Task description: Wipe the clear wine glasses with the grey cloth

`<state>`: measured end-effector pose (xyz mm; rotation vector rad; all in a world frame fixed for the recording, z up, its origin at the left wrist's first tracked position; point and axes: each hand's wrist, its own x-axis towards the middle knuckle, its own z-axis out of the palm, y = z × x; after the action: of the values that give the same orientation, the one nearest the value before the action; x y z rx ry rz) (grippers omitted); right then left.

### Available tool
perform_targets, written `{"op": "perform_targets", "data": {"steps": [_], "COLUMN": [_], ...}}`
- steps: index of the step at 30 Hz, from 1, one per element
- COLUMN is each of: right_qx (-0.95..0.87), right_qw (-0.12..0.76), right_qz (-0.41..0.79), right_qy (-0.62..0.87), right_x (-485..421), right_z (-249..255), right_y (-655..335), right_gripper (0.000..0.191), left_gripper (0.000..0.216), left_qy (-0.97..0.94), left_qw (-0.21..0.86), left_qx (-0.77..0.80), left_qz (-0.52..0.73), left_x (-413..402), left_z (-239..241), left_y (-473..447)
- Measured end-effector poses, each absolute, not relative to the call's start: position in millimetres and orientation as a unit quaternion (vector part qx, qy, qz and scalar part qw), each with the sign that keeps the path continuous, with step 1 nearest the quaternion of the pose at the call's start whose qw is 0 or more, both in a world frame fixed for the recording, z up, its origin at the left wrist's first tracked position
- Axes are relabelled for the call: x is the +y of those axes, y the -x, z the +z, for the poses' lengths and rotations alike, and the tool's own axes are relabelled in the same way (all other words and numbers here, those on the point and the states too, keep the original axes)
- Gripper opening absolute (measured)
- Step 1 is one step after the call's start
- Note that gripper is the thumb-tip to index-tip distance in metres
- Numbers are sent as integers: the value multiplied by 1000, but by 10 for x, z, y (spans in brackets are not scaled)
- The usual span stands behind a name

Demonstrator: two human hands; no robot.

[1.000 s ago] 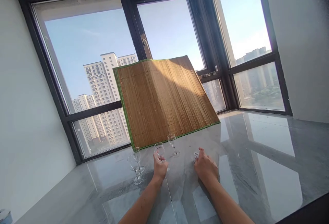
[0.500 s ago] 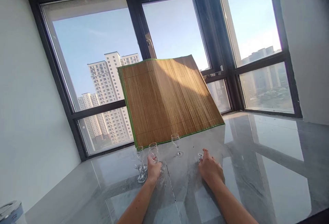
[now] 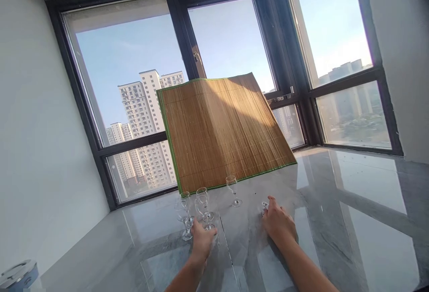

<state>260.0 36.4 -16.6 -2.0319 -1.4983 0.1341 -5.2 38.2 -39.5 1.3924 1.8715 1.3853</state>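
Note:
On the grey tabletop, my left hand is low behind a group of small clear stemmed glasses. Its thumb and fingers are spread, with nothing visibly gripped. Just past its fingertips stand a glass and, to the left, another glass; their outlines overlap others behind them. A separate stemmed glass is upright farther right, before the bamboo mat. My right hand has its fingers curled around a clear glass piece, mostly hidden by the hand, so its full shape cannot be made out.
A bamboo mat with green edging leans against the dark-framed window behind the glasses. The glossy grey tabletop carries bright reflections. A white and blue container is at the lower left. A thin seam runs across the tabletop.
My left hand has drawn back toward me and loosened, its fingers now spread away from the glass they were around. My right hand keeps about the same place. The view has shifted slightly.

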Motion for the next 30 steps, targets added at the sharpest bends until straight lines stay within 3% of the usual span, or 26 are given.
{"op": "perform_targets", "data": {"steps": [3,6,8,11,15,23,30], "right_qx": [-567,-575,-573,-565,-571,-565,-568], "right_qw": [300,299,302,312,316,301,303], "right_qz": [52,38,33,50,49,36,42], "right_qy": [766,761,761,762,756,767,764], "right_x": [376,381,386,405,427,394,365], "right_z": [-178,-188,-198,-220,-247,-179,-152], "right_y": [-2604,-2603,-2604,-2614,-2629,-2596,-2595], "right_gripper": [49,49,48,48,49,48,48], "left_gripper": [66,39,29,52,65,60,53], "left_qy": [-485,-619,-742,-808,-753,-706,-729], "left_qw": [147,124,151,165,150,113,106], "left_qx": [691,607,522,479,573,647,613], "left_qz": [515,483,392,302,286,264,286], "left_x": [61,-208,-246,-29,488,915,960], "left_z": [-418,-308,-206,-126,-183,-233,-152], "left_y": [-53,-188,-284,-420,-546,-446,-567]}}
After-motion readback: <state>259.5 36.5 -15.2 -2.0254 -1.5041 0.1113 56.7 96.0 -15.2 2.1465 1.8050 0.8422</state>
